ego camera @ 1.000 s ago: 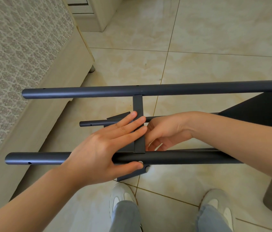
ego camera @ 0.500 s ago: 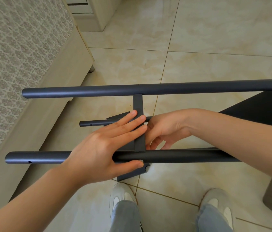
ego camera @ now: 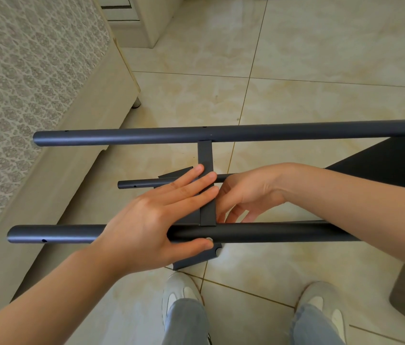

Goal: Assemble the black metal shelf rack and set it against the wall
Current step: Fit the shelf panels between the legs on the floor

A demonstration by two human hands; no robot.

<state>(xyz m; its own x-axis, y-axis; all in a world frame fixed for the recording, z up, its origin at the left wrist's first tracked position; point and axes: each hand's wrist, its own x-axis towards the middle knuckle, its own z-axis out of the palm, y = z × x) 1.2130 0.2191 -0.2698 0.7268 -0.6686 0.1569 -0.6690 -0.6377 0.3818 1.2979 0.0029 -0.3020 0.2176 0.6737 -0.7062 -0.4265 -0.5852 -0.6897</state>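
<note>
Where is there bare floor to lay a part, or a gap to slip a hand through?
Bare floor lies beyond the far tube, toward the cabinet. A hand should fit between it and the near tube, left of the thin tube. Crowded: the crossbar, where left hand and right hand meet.

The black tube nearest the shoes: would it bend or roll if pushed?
Probably stiff: the near tube runs straight across the view and looks like painted metal. Alone, its round shape would likely roll, but the flat crosspiece linking it to the far tube should stop that.
</note>
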